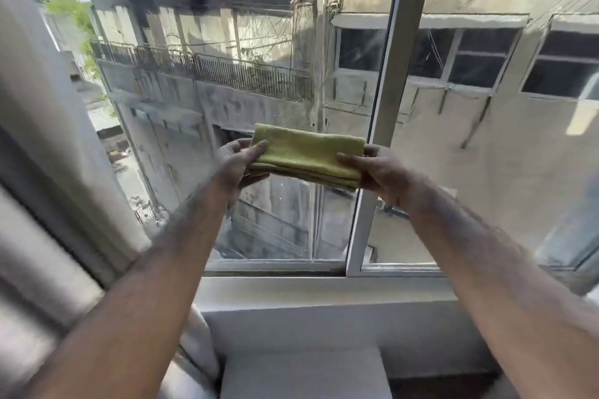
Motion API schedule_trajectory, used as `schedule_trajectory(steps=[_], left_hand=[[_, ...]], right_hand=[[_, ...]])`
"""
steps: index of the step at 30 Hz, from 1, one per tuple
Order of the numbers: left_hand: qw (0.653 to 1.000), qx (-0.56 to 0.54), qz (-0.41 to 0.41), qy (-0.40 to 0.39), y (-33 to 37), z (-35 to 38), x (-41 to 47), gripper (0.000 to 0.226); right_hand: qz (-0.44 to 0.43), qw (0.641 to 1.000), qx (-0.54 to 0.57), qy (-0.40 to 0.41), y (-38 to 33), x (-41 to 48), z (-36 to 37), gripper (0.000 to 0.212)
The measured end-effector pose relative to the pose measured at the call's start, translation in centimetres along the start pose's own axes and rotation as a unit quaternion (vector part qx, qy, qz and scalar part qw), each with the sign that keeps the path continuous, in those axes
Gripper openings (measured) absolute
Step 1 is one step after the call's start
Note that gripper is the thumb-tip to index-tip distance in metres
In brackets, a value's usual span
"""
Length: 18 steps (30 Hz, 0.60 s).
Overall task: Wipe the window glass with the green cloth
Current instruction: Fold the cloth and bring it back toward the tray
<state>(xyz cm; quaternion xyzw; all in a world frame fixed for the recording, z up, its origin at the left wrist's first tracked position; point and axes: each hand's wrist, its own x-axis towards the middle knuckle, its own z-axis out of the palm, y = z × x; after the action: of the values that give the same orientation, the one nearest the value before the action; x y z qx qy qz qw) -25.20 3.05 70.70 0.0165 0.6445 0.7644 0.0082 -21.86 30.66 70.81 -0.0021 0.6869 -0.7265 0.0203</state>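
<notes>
both hands hold the green cloth [308,159] up in front of the window glass [259,91], just left of the frame post [389,107] — left hand [238,165] pinching one short end, right hand [372,172] the other, thumbs on top, fingers closed beneath. it is folded into a flat pad, probably for a thick, even wiping face — whether it touches the pane, i cannot tell.

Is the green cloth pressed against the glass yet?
No, the folded green cloth is held between left hand and right hand.
</notes>
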Motion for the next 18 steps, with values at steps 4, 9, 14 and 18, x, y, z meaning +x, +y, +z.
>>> schedule_trajectory(steps=[4, 9, 14, 18], left_hand=[[0.993, 0.046, -0.098, -0.051, -11.5, -2.2, -1.7, 0.006], [0.972, 0.089, -0.213, -0.049, -27.2, -5.0, -5.5, 0.008], [0.933, 0.178, -0.304, -0.073, -42.6, -8.2, -11.6, 0.023], [0.890, 0.264, -0.354, -0.114, -53.1, -10.9, -17.4, 0.020]], right_hand=[[0.106, 0.994, 0.000, 0.024, 11.2, -2.2, -2.1, 0.022], [0.253, 0.965, 0.029, 0.067, 27.0, -6.5, -3.3, 0.027], [0.374, 0.925, -0.008, 0.071, 42.6, -14.0, -2.9, 0.027], [0.472, 0.878, -0.034, 0.072, 54.5, -21.4, -1.9, 0.035]])
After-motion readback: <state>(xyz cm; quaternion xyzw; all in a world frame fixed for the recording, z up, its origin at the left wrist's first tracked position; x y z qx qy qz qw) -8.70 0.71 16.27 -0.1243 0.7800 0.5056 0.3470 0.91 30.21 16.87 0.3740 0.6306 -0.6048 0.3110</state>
